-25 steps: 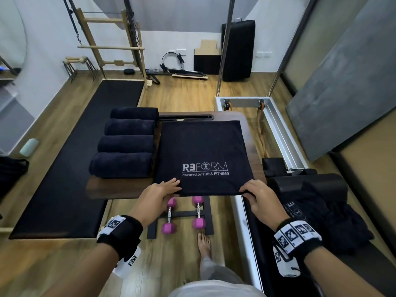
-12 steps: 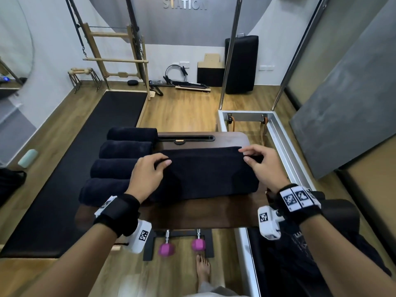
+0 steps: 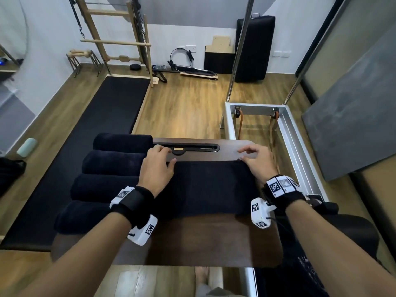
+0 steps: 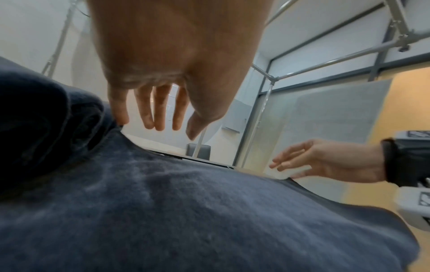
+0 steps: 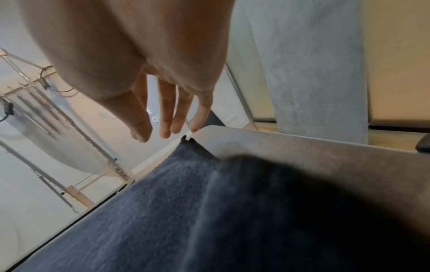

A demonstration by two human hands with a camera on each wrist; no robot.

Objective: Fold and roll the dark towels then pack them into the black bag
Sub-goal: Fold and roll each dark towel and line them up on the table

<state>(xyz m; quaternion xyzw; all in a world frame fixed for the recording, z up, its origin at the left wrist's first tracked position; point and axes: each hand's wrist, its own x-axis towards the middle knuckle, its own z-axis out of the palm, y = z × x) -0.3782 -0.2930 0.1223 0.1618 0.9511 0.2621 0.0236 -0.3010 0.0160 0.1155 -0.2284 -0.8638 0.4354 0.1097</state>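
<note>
A dark towel [image 3: 210,187] lies folded in half on the brown wooden board [image 3: 214,243], its far edge straight across. My left hand [image 3: 158,166] hovers over the towel's far left corner with fingers relaxed and apart, holding nothing [image 4: 158,117]. My right hand [image 3: 255,159] is over the far right corner, fingers straight and loose [image 5: 172,125], just clear of the cloth. Several rolled dark towels [image 3: 107,179] lie in a row on the board's left side. A dark bag-like shape [image 3: 10,174] sits at the far left on the floor.
A metal reformer frame [image 3: 289,133] runs along the right of the board, with more dark cloth [image 3: 310,271] at the lower right. A black floor mat [image 3: 90,133] lies to the left. Wooden ladder equipment [image 3: 120,39] stands at the back wall.
Both hands carried the towel's near edge over to the far edge, folding it in half and hiding the printed logo. They have now let go of the corners and opened.
</note>
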